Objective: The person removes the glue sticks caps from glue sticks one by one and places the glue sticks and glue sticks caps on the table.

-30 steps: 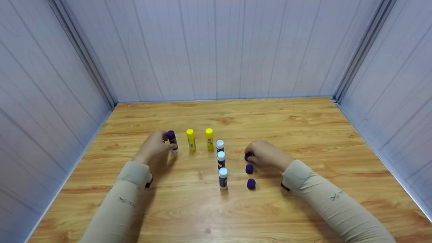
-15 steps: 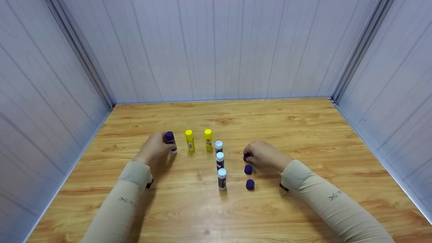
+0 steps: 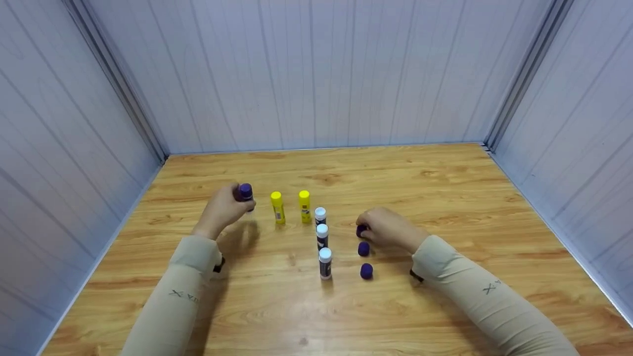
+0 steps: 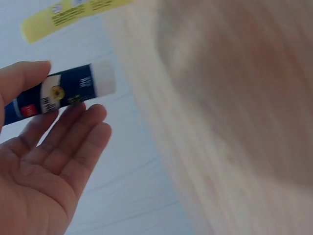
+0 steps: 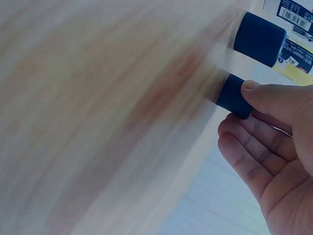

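Observation:
My left hand [image 3: 221, 210] grips a glue stick [image 3: 246, 191] with a purple cap at its upper end, held above the table. In the left wrist view, the thumb and fingertips pinch its dark blue label [image 4: 73, 85], and the white end is bare. My right hand [image 3: 393, 227] pinches a dark purple cap [image 5: 233, 95] between thumb and fingers, low at the table. Two more purple caps, one middle [image 3: 364, 248] and one near [image 3: 366, 271], stand in line on the near side of that hand.
Two yellow glue sticks, one left [image 3: 278, 207] and one right [image 3: 304, 206], stand upright between the hands. Three dark-labelled glue sticks with white tops, the nearest [image 3: 325, 263] included, form a row left of the caps. Pale panel walls [image 3: 321, 74] enclose the wooden table [image 3: 277, 316].
My left hand has lifted the purple-capped glue stick off the table, upward and slightly left. The right hand stays at its cap, and the other sticks and caps stand as before.

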`<act>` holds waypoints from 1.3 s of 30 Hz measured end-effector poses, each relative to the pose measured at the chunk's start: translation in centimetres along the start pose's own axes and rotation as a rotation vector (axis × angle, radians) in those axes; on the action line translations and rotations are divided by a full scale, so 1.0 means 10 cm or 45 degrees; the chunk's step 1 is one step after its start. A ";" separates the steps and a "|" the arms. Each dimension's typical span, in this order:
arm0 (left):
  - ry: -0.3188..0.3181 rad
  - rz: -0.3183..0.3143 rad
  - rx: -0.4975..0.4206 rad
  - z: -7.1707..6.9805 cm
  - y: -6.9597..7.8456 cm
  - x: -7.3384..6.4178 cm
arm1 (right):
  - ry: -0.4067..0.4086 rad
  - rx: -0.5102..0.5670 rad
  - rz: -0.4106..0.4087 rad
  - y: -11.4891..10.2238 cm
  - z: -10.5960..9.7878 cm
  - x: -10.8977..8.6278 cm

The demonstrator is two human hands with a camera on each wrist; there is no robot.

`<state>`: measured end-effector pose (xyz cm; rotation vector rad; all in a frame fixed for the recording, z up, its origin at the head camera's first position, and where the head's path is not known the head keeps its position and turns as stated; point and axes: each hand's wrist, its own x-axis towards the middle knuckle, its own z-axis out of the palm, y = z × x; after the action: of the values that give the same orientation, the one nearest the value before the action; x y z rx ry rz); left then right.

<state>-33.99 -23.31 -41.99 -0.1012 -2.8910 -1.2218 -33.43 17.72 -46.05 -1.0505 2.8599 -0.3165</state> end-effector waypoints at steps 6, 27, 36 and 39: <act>0.130 0.115 -0.009 -0.02 0.21 -0.04 | 0.028 -0.003 -0.019 0.01 -0.02 -0.01; 0.143 0.719 0.291 0.40 1.13 -0.32 | 0.152 -0.026 -0.053 -0.09 -0.39 -0.11; 0.250 1.048 0.726 0.65 1.33 -0.41 | 0.505 -0.013 -0.261 -0.21 -0.65 -0.23; 0.321 1.158 0.840 0.73 1.37 -0.42 | 0.577 -0.016 -0.313 -0.26 -0.68 -0.25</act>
<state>-28.80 -8.79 -37.41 -1.0050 -2.3497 -0.1146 -30.82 18.52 -38.82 -1.5096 3.1120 -0.6281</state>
